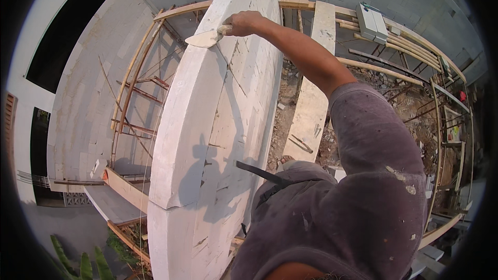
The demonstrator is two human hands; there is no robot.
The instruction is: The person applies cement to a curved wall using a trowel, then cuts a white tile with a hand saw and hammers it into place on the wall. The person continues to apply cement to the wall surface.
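Note:
My right hand grips the handle of a trowel out at the far end of my stretched arm. The trowel's blade, coated with pale material, lies flat across the top edge of a white block wall. This wall runs from the lower middle up to the top of the view, with pale smears along the joints on its right face. A vertical joint between two blocks shows nearer to me. My left hand is not visible; only a shadow of my body falls on the wall. A dark strap sticks out from my waist.
Right of the wall, a wooden plank carries a plier-like tool. White blocks rest on timber poles at the upper right. Rusty scaffolding stands on the left, with a thin string line beside the wall. Rubble covers the ground below.

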